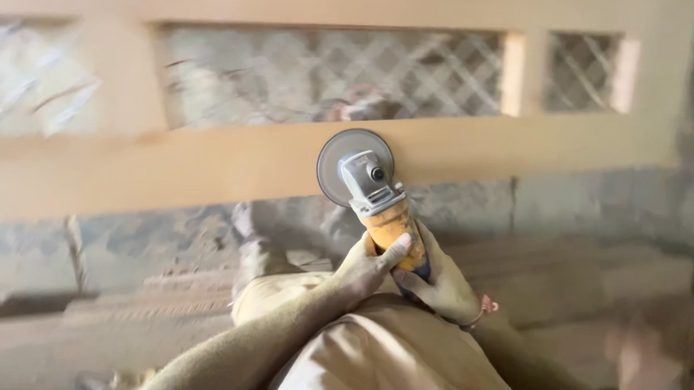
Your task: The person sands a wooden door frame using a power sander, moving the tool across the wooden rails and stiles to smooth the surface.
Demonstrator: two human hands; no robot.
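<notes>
While both my hands, left hand and right hand, had fingers wrapped tight around the yellow grinder, its disc touched the wooden frame; sanding seemed underway, needing steady sliding.

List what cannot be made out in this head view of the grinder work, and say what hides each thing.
- Grinder handle: wrapped by the left hand and right hand.
- Disc contact with the wooden frame: the grinder's grey head covers it.
- Lattice detail: motion blur.
- Floor surface: blurred and dusty.
- Frame ends: cut by the picture's edges.
</notes>
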